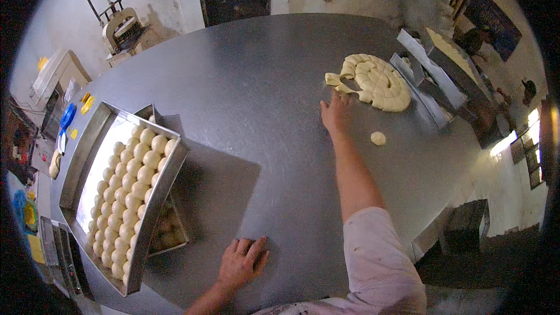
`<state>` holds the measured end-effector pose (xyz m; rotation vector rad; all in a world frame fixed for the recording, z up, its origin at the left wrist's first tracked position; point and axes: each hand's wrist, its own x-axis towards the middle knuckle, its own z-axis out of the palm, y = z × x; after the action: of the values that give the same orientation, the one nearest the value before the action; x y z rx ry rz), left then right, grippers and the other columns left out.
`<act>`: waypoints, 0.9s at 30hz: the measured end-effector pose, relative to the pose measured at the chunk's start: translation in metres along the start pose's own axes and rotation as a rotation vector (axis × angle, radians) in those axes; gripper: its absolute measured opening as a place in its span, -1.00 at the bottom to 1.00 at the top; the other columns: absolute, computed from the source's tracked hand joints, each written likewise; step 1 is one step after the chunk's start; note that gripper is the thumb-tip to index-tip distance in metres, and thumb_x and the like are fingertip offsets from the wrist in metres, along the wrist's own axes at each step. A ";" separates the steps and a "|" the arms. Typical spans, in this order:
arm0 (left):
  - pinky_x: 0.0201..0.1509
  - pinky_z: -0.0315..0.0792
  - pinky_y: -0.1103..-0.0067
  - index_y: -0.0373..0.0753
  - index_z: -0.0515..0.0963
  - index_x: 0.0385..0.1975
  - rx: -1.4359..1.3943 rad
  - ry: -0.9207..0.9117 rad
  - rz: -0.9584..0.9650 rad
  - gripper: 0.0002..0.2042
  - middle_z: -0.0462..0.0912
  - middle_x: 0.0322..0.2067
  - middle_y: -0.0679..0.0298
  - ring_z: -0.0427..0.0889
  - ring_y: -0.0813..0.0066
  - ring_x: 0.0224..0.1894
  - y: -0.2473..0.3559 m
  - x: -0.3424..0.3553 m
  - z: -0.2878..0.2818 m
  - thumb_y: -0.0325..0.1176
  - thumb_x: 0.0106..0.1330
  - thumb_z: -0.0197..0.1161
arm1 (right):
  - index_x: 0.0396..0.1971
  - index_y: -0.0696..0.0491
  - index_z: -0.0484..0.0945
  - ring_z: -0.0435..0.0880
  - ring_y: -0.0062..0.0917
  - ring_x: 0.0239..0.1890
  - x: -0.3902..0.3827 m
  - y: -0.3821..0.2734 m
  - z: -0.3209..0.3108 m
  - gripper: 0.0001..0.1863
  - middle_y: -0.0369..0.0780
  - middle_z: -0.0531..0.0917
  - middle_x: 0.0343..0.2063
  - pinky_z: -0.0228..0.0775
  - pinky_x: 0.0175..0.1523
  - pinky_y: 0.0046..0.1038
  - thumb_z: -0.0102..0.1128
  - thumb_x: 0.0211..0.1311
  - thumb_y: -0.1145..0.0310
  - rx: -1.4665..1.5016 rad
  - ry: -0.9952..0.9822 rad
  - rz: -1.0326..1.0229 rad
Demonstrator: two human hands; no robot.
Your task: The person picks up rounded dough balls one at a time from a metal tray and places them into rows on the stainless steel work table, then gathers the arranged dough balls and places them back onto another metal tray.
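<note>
One tabletop (280,81) bears a dough-ball tray (154,216) at eight o'clock, a dough coil (385,87) at two that tugging could tear, the right hand (336,115) by its end, fingers' grip unclear, and, near six, the left hand (240,265), fingers parted, empty.

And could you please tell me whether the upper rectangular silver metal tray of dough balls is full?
Partly full: the upper tray holds round, pale dough balls, but a bright strip along its left is bare.
</note>
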<state>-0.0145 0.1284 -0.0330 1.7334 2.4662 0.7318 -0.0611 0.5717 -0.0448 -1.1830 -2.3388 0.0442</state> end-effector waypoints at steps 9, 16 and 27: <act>-0.38 0.39 0.47 -0.09 0.48 -0.08 0.077 -0.136 -0.127 -0.63 0.41 -0.52 0.25 0.43 0.32 -0.46 0.009 0.020 0.008 -0.20 0.08 0.24 | 0.15 -0.24 0.25 0.18 -0.16 0.20 0.058 0.028 0.051 -0.54 -0.19 0.24 0.19 -0.02 0.23 -0.03 -0.03 0.23 0.12 -0.104 0.026 0.114; -0.36 0.40 0.41 -0.10 0.45 -0.05 0.060 -0.121 -0.179 -0.61 0.43 -0.46 0.19 0.44 0.25 -0.41 0.014 0.027 0.001 -0.16 0.11 0.20 | -0.16 0.06 0.45 0.52 -0.35 -0.15 0.050 0.050 0.057 -0.74 -0.18 0.56 -0.21 0.31 -0.04 -0.34 0.06 0.18 0.30 0.648 0.098 0.075; -0.13 0.40 0.57 -0.28 0.39 0.03 -1.268 0.006 -0.609 -0.61 0.54 -0.19 0.21 0.48 0.51 -0.14 -0.002 -0.035 -0.040 -0.18 0.31 0.06 | 0.01 -0.02 0.42 0.51 -0.37 -0.11 -0.284 -0.094 -0.175 -0.54 -0.19 0.52 -0.09 0.34 -0.02 -0.41 0.17 0.03 0.53 1.055 -0.963 -0.318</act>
<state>-0.0154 0.0827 -0.0067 0.4829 1.5788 1.6136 0.0871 0.2632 0.0086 -0.2116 -2.5053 1.7994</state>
